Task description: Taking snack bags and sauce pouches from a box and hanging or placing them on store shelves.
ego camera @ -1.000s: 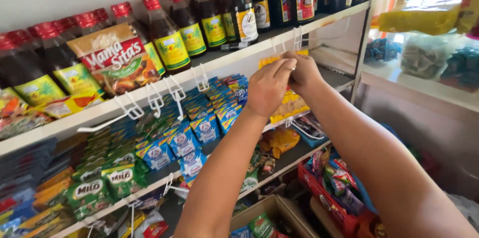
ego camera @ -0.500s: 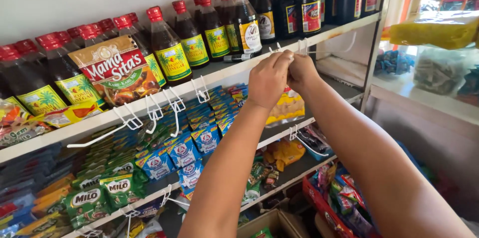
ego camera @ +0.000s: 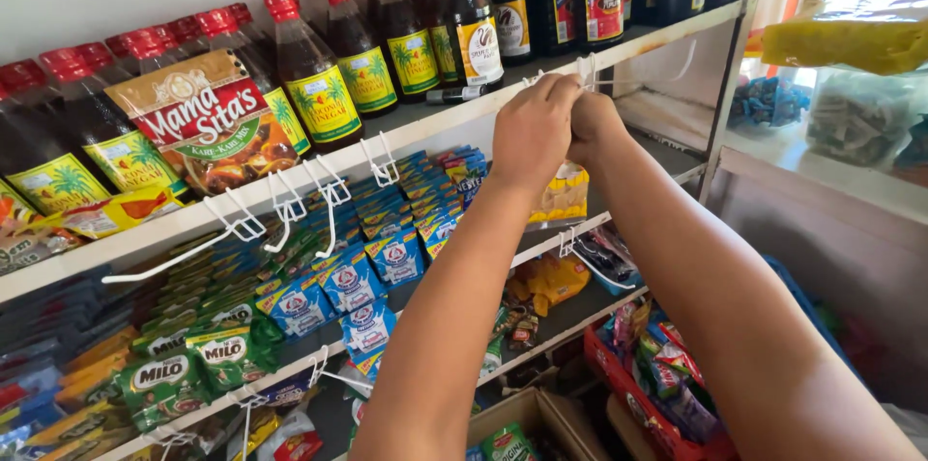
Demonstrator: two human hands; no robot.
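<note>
Both my hands are raised to the front edge of the upper shelf (ego camera: 425,123). My left hand (ego camera: 530,132) and my right hand (ego camera: 592,125) pinch together the top of a strip of yellow sachets (ego camera: 565,195), which hangs down below them. Their fingertips are at a white wire hook (ego camera: 586,70) clipped to the shelf edge. The top of the strip is hidden behind my fingers, so I cannot tell whether it sits on the hook.
Dark sauce and vinegar bottles (ego camera: 314,84) with red caps line the upper shelf, beside a brown mix packet (ego camera: 208,128). Empty white hooks (ego camera: 324,195) jut out to the left. Blue sachets (ego camera: 396,248) and green sachets (ego camera: 193,360) hang below. A red basket (ego camera: 628,374) and a cardboard box (ego camera: 522,422) sit low down.
Both hands have lifted the yellow strip from just below the shelf edge up to the white hook. They stay pinched together.
</note>
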